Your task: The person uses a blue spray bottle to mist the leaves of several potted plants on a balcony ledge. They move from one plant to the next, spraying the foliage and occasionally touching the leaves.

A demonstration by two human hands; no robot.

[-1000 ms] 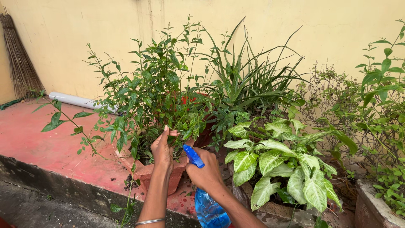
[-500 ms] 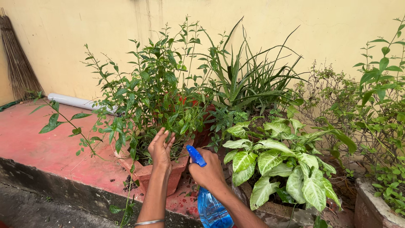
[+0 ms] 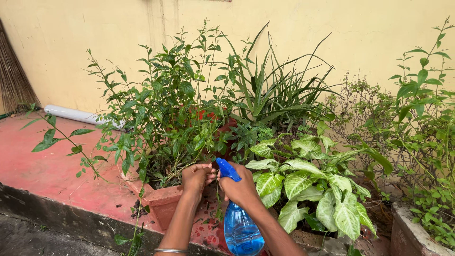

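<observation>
The right hand is wrapped tight around a translucent blue plastic spray bottle. The left hand pinches thin green stems over the terracotta pot at the red ledge's front edge.

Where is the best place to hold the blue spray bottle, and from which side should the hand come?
Probably the narrow neck of the blue spray bottle, just under its nozzle, approached from behind. The right hand grips there, the nozzle pointing away toward the terracotta pot.
</observation>
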